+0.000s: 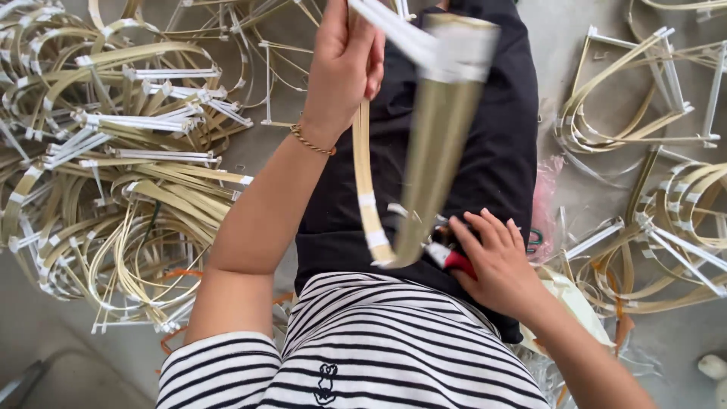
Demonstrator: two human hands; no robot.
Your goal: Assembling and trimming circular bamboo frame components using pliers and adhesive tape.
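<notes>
Grey floor — curved bamboo strips point(151, 204)

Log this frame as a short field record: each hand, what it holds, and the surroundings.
left hand: raised, gripping the top of a bent bamboo strip frame with white tape bands
right hand: on the lap, holding a red-handled tool at the frame's lower end
surroundings: finished frames piled on the floor at left and at right
</notes>
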